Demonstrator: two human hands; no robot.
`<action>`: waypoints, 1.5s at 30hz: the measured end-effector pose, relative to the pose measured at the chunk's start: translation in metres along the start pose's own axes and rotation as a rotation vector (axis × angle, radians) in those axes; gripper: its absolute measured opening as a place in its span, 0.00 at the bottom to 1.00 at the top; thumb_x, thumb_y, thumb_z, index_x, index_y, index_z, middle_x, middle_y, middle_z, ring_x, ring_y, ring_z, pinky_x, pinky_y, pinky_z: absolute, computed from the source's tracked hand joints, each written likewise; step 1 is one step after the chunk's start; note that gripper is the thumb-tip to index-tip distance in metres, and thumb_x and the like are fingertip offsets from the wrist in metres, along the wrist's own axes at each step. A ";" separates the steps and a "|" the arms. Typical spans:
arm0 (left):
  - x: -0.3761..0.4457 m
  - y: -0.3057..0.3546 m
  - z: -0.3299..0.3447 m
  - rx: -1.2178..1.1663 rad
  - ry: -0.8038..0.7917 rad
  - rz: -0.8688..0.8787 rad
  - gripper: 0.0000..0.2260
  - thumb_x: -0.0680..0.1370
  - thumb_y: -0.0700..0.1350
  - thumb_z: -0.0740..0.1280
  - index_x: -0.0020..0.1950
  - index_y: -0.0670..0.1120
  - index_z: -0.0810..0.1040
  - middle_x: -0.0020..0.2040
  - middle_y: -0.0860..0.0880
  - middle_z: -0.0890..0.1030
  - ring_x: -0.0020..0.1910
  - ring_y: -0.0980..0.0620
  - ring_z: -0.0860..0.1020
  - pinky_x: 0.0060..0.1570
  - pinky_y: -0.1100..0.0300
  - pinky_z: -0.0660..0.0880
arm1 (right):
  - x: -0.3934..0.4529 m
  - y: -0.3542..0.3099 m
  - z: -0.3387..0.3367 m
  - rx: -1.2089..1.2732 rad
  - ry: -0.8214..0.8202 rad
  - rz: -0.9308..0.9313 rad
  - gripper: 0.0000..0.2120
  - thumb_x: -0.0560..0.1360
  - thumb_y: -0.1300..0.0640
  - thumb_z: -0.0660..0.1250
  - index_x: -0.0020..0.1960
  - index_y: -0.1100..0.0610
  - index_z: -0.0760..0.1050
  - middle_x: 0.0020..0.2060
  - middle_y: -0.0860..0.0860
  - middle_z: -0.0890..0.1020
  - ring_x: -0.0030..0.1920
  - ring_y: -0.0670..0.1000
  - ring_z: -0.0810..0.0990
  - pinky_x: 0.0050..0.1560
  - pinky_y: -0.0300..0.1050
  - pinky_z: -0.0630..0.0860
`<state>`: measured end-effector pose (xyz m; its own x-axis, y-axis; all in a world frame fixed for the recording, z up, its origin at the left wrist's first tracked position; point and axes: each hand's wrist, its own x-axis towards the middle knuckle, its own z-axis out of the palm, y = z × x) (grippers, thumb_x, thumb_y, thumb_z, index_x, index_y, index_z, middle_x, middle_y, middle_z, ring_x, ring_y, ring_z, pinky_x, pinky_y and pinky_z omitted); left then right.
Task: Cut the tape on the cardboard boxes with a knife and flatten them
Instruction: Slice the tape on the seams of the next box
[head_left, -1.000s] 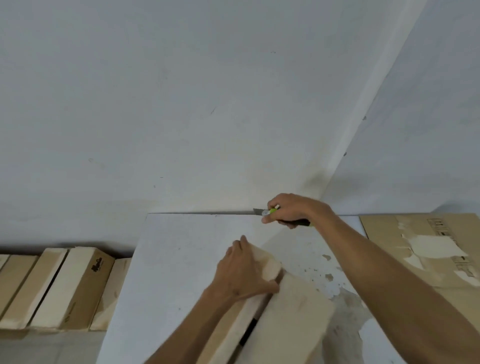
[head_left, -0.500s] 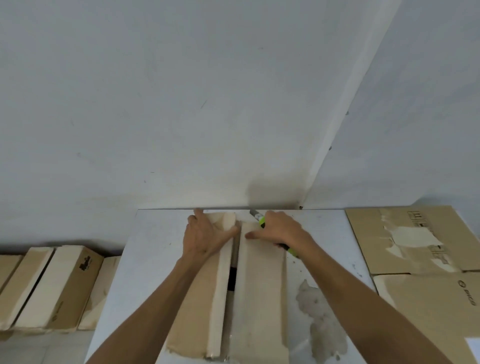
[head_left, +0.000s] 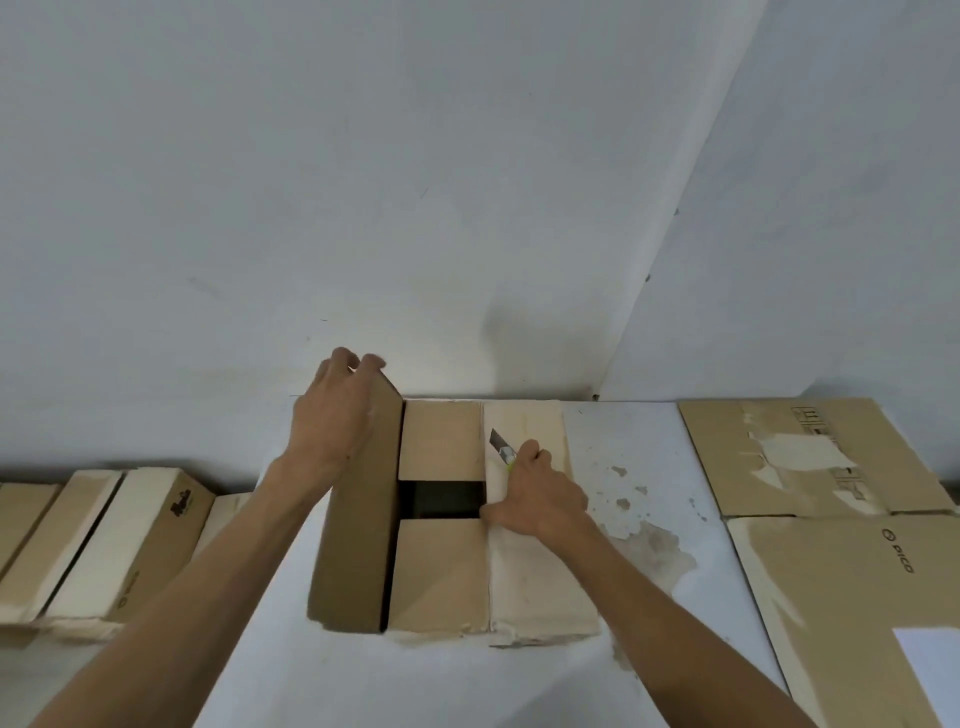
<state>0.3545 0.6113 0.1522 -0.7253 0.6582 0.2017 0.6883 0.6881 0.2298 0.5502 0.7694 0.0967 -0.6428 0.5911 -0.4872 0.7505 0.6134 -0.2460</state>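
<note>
Now the brown cardboard box (head_left: 441, 566) is opened: left flap gripped upright by left hand (head_left: 332, 421), right flap pressed flat by right hand (head_left: 540, 501) clutching yellow-green utility knife (head_left: 502, 448).

Walls: two pale grey-white plaster walls (head_left: 363, 182) fill the upper two thirds of the frame; they meet in a corner seam (head_left: 691, 197) running from the top right down to the centre.
Wall marks: small dark specks sit beside the seam at the right; a faint yellowish stain lies low on the left wall, just above the table's far edge.
Table: a white table (head_left: 623, 441) stands pushed into the corner, its paint chipped and stained brown in the centre-right.
Light: soft and even, with a dim shadow low in the corner.
</note>
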 end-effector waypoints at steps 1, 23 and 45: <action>-0.008 -0.002 -0.001 0.125 0.024 0.042 0.22 0.69 0.27 0.67 0.61 0.41 0.79 0.57 0.41 0.74 0.54 0.41 0.75 0.37 0.49 0.76 | -0.002 0.000 0.000 0.008 0.024 -0.001 0.42 0.67 0.36 0.75 0.67 0.57 0.57 0.58 0.52 0.70 0.54 0.58 0.79 0.56 0.61 0.79; -0.111 0.111 0.076 -0.985 -0.854 -0.497 0.08 0.78 0.44 0.75 0.46 0.40 0.84 0.33 0.47 0.81 0.30 0.57 0.77 0.32 0.65 0.75 | -0.093 0.071 0.009 0.103 -0.058 -0.013 0.33 0.83 0.32 0.47 0.62 0.58 0.76 0.54 0.56 0.82 0.53 0.56 0.81 0.57 0.56 0.79; -0.091 0.154 0.104 -1.292 -0.716 -0.814 0.10 0.75 0.42 0.78 0.38 0.44 0.80 0.32 0.51 0.82 0.33 0.58 0.80 0.55 0.57 0.82 | -0.103 0.082 0.053 0.010 0.102 0.092 0.30 0.85 0.37 0.46 0.65 0.58 0.75 0.57 0.55 0.82 0.56 0.57 0.82 0.51 0.51 0.75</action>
<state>0.5280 0.6895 0.0706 -0.4612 0.5296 -0.7119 -0.5585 0.4502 0.6967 0.6860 0.7315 0.0821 -0.5830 0.6954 -0.4202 0.8082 0.5493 -0.2123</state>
